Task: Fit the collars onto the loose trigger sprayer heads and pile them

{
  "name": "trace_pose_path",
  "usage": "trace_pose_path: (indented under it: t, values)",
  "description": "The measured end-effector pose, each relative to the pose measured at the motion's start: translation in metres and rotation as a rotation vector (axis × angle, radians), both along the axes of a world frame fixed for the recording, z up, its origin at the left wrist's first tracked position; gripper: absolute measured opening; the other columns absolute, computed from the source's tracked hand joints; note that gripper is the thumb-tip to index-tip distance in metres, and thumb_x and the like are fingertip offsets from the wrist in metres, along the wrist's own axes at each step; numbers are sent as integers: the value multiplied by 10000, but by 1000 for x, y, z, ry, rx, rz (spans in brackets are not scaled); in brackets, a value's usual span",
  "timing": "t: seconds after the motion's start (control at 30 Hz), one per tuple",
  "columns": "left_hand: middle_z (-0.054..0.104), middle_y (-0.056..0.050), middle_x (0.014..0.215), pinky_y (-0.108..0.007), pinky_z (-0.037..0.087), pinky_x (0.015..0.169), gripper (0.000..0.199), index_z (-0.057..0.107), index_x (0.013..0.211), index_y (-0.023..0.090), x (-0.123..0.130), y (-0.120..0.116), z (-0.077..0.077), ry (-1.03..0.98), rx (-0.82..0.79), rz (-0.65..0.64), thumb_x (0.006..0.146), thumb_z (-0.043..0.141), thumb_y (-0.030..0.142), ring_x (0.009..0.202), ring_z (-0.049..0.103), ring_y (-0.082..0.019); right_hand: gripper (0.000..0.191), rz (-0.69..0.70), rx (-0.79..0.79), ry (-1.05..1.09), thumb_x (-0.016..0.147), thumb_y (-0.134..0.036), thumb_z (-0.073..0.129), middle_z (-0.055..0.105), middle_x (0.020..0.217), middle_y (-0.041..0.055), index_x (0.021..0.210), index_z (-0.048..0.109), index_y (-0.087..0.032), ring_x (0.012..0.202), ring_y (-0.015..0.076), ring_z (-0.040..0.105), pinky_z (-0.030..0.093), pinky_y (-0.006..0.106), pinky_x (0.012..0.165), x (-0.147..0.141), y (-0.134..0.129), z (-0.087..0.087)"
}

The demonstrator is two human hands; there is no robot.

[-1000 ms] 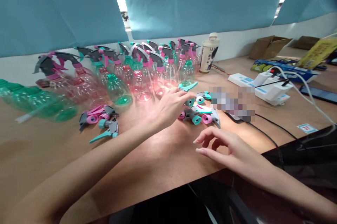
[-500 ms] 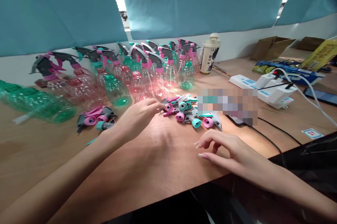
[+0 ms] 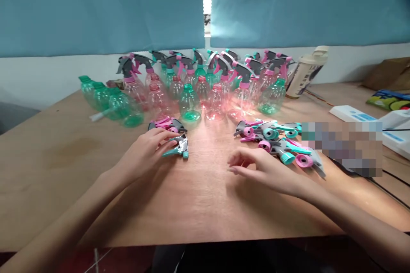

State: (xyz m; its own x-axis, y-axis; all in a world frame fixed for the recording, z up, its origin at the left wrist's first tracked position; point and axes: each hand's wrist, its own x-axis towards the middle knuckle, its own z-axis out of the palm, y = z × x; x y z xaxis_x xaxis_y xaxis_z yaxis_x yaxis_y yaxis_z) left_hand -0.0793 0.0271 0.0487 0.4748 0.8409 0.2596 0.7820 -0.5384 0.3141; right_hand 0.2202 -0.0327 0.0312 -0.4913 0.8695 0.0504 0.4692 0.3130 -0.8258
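My left hand point(image 3: 144, 151) reaches over the table with its fingers curled onto a grey and teal spray trigger head point(image 3: 183, 145); the exact grip is partly hidden. Just behind it lies a small heap of pink and grey trigger heads point(image 3: 167, 123). My right hand point(image 3: 256, 166) hovers above the table with curled fingers, a gap to the thumb and nothing between them. Beyond it is a larger heap of pink, teal and grey trigger heads point(image 3: 264, 145). Pink and green clear bottles stand behind, including an uncapped green bottle point(image 3: 190, 104) and an uncapped pink bottle point(image 3: 215, 102).
Several bottles with trigger heads fitted, such as a pink one point(image 3: 244, 93), stand at the back. Green bottles point(image 3: 120, 104) are at the left. A tumbler point(image 3: 304, 74), a white power strip point(image 3: 352, 115) and a blurred-out patch over a dark device lie to the right.
The view has turned left. My left hand has moved from the larger heap to the small heap at the left. My right hand has come inward, its fingers more curled.
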Motion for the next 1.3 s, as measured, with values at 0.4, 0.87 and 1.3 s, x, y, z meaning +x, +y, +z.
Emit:
trace_pose_path:
  t: [0.4,0.87,1.3]
  values:
    - [711,-30,810,-292,442,651,372,698,1016,204,-1,16,-22,-273,-356,241,782,600,477,771,648,-264,177,-93,-57,191,815,-239,599,628,950,71,958,522,-166,802,154,628,559,305,626,-76,70,-20]
    - [577,-113,1294,-357,528,869,445,504,1303,220,42,-22,-14,-1001,-813,-8,914,461,432,1135,587,-255,257,-135,-354,460,815,-270,641,641,1006,79,1009,499,-181,929,184,657,585,380,780,-76,47,-19]
    - [669,-34,946,-307,461,803,204,672,1033,226,74,-36,-25,-435,-244,-286,834,627,224,916,551,-202,392,157,-316,359,845,-211,598,639,1132,73,1201,436,-198,1058,192,612,507,387,878,-28,23,-6]
